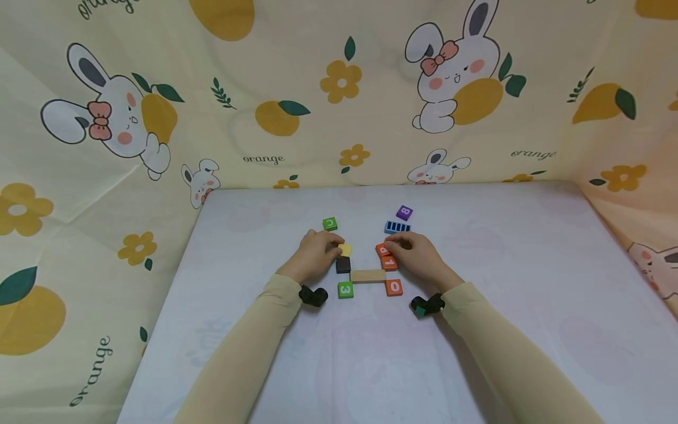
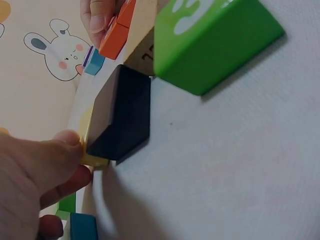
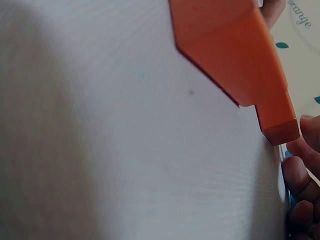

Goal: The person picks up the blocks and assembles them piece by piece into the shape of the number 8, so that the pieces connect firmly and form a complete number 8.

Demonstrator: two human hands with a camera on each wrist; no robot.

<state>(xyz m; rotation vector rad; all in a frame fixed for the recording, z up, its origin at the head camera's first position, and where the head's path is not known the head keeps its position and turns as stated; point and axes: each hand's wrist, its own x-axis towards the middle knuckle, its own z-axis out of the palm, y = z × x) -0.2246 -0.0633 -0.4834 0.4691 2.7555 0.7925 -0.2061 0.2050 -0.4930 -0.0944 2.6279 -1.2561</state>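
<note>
Cream cloth printed with white rabbits and orange fruit [image 1: 296, 59] hangs behind and at both sides of a white-topped table [image 1: 503, 235], which carries all the blocks on its flat surface. Two arms in pale beige sleeves [image 1: 238, 350] reach over it from the near edge, each with a small black device [image 1: 313, 296] at the wrist.

The left grip [image 1: 312, 254], a bare hand, pinches a yellow square block [image 1: 345, 251] between thumb and fingers, at the far end of the left-hand row. The right grip [image 1: 419, 254], also bare, has thumb and forefinger closed about an orange square block with a partly covered white mark [image 1: 380, 251], at the far end of the right-hand row.

Between the rows a plain wooden plank [image 1: 368, 276] lies crosswise. Beyond the right grip sits a blue oblong block with dark bars [image 1: 398, 227].

Of the smaller squares, a black block [image 1: 343, 265] touches the yellow one, with a green block marked 3 [image 1: 345, 290] nearer the person. An orange block marked 1 [image 1: 389, 262] adjoins the pinched orange one; an orange block marked 0 [image 1: 394, 287] lies nearer. Farther off are a green block marked C [image 1: 330, 224] and a purple block with a white character [image 1: 404, 212].
</note>
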